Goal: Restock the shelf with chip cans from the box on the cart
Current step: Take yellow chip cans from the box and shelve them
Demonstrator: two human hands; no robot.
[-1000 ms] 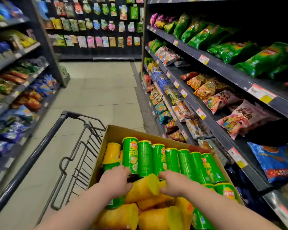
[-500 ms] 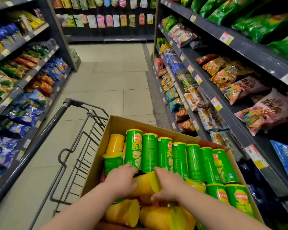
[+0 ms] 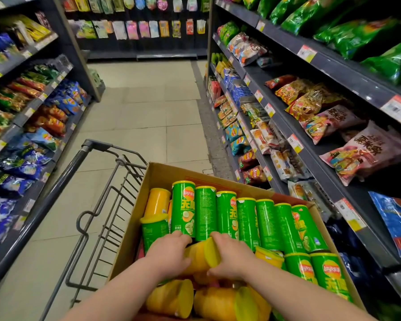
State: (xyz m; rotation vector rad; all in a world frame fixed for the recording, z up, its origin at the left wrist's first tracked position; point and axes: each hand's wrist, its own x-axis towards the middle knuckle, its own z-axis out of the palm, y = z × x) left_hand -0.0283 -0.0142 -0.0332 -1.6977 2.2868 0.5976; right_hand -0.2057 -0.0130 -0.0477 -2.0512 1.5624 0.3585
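Observation:
A cardboard box (image 3: 162, 176) sits on a dark wire cart (image 3: 107, 200) and holds several green chip cans (image 3: 227, 214) standing in a row and several yellow chip cans (image 3: 214, 303) lying on their sides. My left hand (image 3: 169, 252) grips the body of one lying yellow can (image 3: 203, 254). My right hand (image 3: 233, 256) lies over the lid end of that can, its fingers curled over it and down among the cans. The shelf (image 3: 329, 181) on the right carries snack bags.
Dark shelving (image 3: 28, 117) full of snack bags lines the left side, close to the cart handle (image 3: 56, 188). A tiled aisle floor (image 3: 144, 107) runs ahead to a back wall of hanging packets (image 3: 146, 28). Price tags (image 3: 350, 214) stick out along the right shelf edges.
The view has dropped toward the box and drawn nearer. Both hands have stayed on the lying yellow can, closing a little more around it.

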